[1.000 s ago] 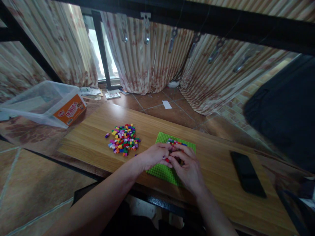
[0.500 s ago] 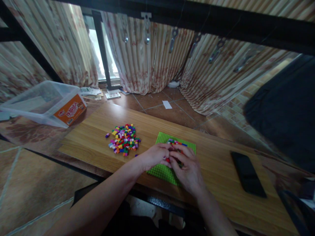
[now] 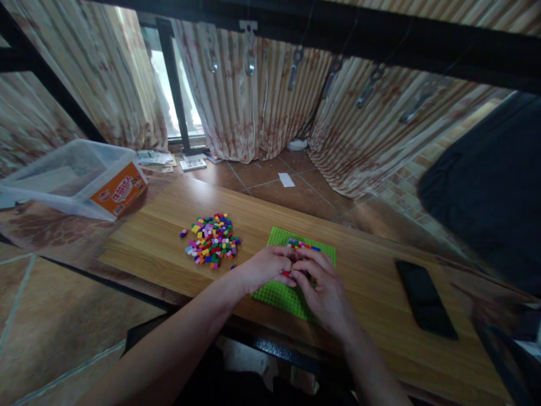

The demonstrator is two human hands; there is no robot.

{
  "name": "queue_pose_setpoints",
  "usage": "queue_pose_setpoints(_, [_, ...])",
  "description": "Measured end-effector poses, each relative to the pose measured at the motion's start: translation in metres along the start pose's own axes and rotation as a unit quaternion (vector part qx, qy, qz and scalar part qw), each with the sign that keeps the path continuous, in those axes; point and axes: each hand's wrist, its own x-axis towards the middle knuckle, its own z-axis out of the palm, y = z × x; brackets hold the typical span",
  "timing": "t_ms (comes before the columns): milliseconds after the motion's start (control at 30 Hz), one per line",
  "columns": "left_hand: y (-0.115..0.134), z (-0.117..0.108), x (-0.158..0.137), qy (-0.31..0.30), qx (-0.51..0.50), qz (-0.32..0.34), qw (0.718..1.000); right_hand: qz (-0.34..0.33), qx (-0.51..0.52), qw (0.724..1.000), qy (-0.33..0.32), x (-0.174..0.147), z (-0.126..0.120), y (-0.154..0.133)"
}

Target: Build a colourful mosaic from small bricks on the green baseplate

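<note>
Both hands meet over a green studded baseplate on the wooden table. A small red brick shows between the fingertips where they come together. My left hand is closed with its fingers pinched on that brick. From the other side, the thumb and fingers of my right hand are bent in close to it, also pinching. A row of coloured bricks is fixed on the baseplate just beyond my fingers. The hands hide the middle of the plate. To the left lies a loose pile of small coloured bricks.
A black phone lies on the right part of the wooden table. A clear plastic bin with an orange label stands at the far left. One purple brick sits apart from the pile. Curtains hang behind.
My right fingers have shifted slightly around the red brick, and a little more of its red side shows. Both hands stay over the baseplate; the pile looks the same.
</note>
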Motion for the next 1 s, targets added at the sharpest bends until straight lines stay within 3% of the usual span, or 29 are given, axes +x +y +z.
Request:
queue_pose_setpoints(167, [0.001, -0.005, 0.0, -0.026, -0.013, 0.01, 1.0, 0.063, 0.037, 0.997, 0.033, 0.0, -0.003, 0.0])
queue_pose_setpoints(567, [0.004, -0.004, 0.0, -0.014, 0.011, 0.014, 1.0, 0.068, 0.076, 0.994, 0.045, -0.002, -0.011, 0.009])
queue_pose_setpoints(767, [0.009, -0.009, 0.0, 0.061, 0.027, 0.014, 0.998, 0.152, 0.099, 0.978, 0.101, -0.007, -0.035, 0.031])
queue_pose_setpoints(867, [0.013, -0.012, 0.001, 0.111, 0.044, 0.03, 0.992, 0.209, 0.129, 0.966, 0.08, -0.01, -0.043, 0.043])
queue_pose_setpoints(1000, [0.013, -0.012, 0.002, 0.122, 0.065, 0.038, 0.99, 0.233, 0.163, 0.958, 0.046, -0.013, -0.04, 0.049])
